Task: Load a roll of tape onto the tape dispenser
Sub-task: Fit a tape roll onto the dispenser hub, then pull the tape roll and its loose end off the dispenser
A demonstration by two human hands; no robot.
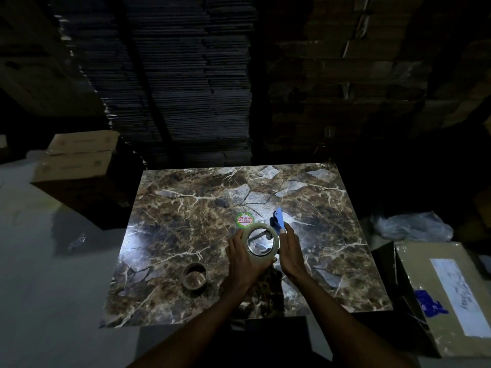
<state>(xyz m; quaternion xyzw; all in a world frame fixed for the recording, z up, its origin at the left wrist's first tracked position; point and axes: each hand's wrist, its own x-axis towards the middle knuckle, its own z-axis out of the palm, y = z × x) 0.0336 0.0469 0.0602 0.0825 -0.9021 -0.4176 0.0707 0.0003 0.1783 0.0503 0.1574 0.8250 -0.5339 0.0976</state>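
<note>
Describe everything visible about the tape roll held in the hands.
The tape roll is a pale, clear-looking ring with a wide open core, its hole facing the camera. It is held above the marble-patterned table, gripped by the left hand at its left and lower rim. The right hand sits against its right side, beside the blue tape dispenser.

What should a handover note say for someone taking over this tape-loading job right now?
Left hand: gripping the tape roll from its left side.
Right hand: holding the blue dispenser against the roll's right side.
Both are held just above the marble table; an empty cardboard core stands to the left, near a round sticker.
Done: roll brought to the dispenser.
Left: whether the roll is seated cannot be told; check, then thread the tape end.
</note>
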